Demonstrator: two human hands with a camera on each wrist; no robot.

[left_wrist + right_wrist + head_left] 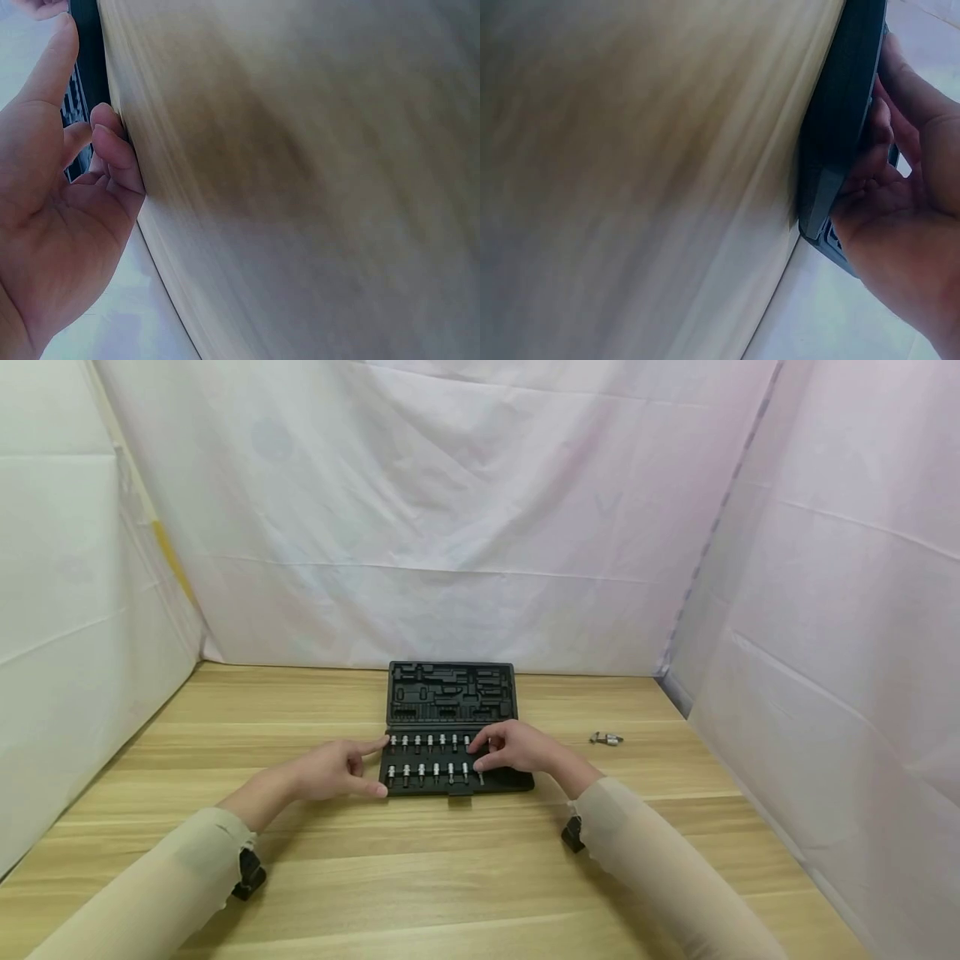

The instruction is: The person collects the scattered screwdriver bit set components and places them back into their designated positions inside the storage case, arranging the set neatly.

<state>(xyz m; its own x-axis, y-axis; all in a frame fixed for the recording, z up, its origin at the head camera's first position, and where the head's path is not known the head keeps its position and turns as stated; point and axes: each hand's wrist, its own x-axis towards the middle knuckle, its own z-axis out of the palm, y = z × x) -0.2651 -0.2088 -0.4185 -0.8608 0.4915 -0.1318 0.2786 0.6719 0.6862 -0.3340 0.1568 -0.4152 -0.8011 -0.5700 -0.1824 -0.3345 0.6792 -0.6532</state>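
Note:
A black plastic case (451,727) lies unfolded on the table, its moulded lid (405,720) at the back. Its front half carries two rows of small silver bit sockets (437,771). At the case's left edge is my left hand (330,770), thumb at the front corner and index finger higher up, other fingers bent. My right hand (522,748) reaches over the case's right part. Its thumb touches around the right end of the lower row, and its index finger is by the upper row's last visible socket. That hand covers the right end of the upper row.
Some small metal pieces (606,739), apparently loose bit sockets, lie on the wooden table (450,877) to the right of the case. White cloth walls (420,527) enclose the table at the back and both sides. A small latch (460,792) juts from the case's front edge.

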